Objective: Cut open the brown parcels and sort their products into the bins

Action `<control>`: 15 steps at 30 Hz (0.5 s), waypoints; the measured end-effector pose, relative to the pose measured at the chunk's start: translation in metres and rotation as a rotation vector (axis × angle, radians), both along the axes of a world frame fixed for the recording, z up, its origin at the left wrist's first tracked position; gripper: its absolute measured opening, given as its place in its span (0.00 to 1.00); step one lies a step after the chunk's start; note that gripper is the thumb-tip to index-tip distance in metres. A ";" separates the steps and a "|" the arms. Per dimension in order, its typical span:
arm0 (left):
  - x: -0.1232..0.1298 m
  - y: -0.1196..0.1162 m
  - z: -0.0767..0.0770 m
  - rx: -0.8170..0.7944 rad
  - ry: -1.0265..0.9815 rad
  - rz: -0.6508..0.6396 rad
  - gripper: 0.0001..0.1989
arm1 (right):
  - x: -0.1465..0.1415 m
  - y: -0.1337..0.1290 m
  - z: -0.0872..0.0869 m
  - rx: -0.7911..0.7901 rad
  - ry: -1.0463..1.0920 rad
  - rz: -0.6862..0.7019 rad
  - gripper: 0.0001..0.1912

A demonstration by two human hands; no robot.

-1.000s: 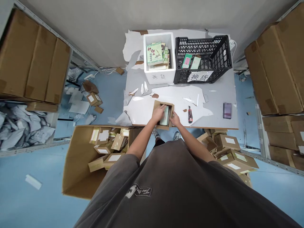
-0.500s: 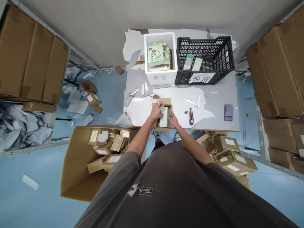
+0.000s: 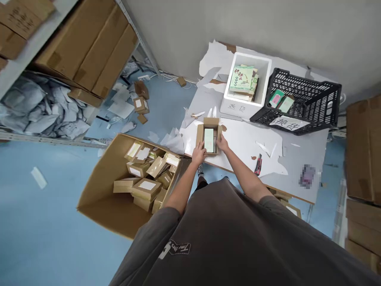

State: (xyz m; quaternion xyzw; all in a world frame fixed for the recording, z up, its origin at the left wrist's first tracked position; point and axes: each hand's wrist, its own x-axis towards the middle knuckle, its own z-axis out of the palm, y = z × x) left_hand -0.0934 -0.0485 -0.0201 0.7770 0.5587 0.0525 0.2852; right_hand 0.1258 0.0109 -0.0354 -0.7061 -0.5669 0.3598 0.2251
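A small open cardboard box (image 3: 214, 121) sits at the front edge of the table, its flaps folded outward. Inside lies a pale green product box (image 3: 208, 141), which fills most of the left part. My left hand (image 3: 198, 153) grips the cardboard box at its near left corner, and my right hand (image 3: 222, 143) holds its right wall. Some fingertips are hidden behind the cardboard. To the right, a red and black utility knife (image 3: 258, 164) rests on the table among paper scraps.
Behind stand a white foam bin (image 3: 238, 104) with green boxes and a black plastic crate (image 3: 315, 119) holding two small boxes. Left of me, a large carton (image 3: 98, 190) contains several taped parcels. Shelves with cartons (image 3: 86, 47) flank both sides. A blurred-out phone-like object (image 3: 307, 176) lies at right.
My view has turned left. My left hand has come off the green box in the cardboard box and now grips the near left corner. My right hand stays on the right side.
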 end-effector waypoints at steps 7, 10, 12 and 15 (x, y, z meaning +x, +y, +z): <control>0.008 0.002 -0.011 0.074 -0.112 0.034 0.06 | -0.044 0.005 0.045 0.243 -0.186 0.189 0.23; 0.011 -0.005 -0.019 0.104 -0.183 0.076 0.11 | -0.067 0.014 0.040 -0.077 -0.281 0.127 0.28; 0.011 -0.008 -0.025 0.113 -0.223 0.085 0.11 | -0.077 0.022 0.031 -0.304 -0.363 0.033 0.33; 0.010 -0.008 -0.032 0.118 -0.267 0.076 0.09 | -0.087 0.034 0.017 -0.486 -0.430 -0.016 0.38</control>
